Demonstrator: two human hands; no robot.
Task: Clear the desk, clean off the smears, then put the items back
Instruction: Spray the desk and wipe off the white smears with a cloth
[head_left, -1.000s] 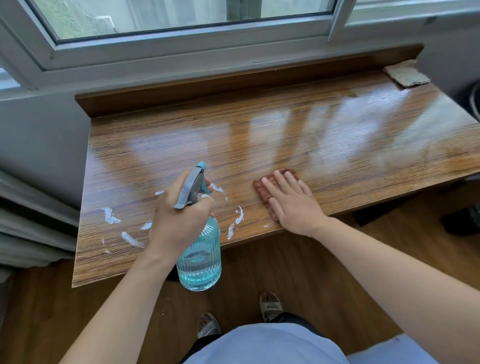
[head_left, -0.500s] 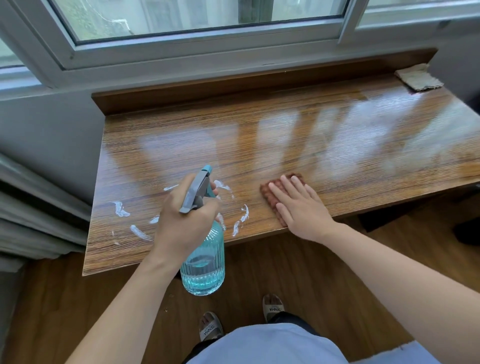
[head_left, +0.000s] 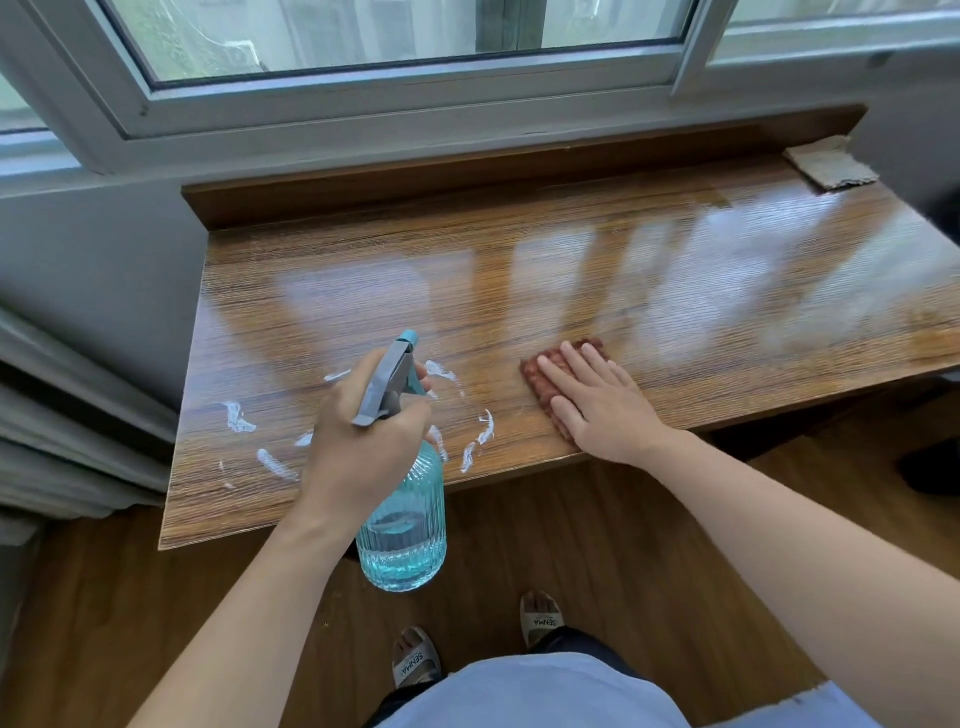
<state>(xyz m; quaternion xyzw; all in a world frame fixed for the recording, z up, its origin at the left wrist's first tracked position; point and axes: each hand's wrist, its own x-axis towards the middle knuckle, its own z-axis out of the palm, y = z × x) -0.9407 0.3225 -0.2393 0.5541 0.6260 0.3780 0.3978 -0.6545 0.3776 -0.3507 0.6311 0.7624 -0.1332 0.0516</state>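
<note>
White smears (head_left: 470, 441) streak the near-left part of the wooden worktop (head_left: 519, 291), a loose ring of short dabs and curls, with more of them off to the left by the near edge. Right above that patch hangs the spray bottle (head_left: 402, 525), a ribbed clear-blue bottle with blue liquid in its lower part and a grey trigger head tipped with a blue nozzle pointing away toward the far side. The left hand (head_left: 363, 441) is wrapped tight around the bottle's neck, fingers curled at the trigger, bottle held upright in the air over the near edge. Whether the trigger is pressed, I cannot tell.

Over to the right, the right hand (head_left: 597, 410) lies flat and spread, palm down, pressing a reddish-brown cloth (head_left: 550, 374) onto the worktop near its front edge. The cloth shows beyond the fingertips and along the left side of the hand, lying just to the right of the smears.

The rest of the worktop is glossy, throwing back pale reflections. At the far-right corner sits a small beige rag (head_left: 831, 167), well apart from both hands. Behind runs a raised wooden ledge, then the window frame (head_left: 395, 111). On the left, grey curtain folds (head_left: 72, 431). Below, a wood floor and two feet in slippers (head_left: 540, 618).
</note>
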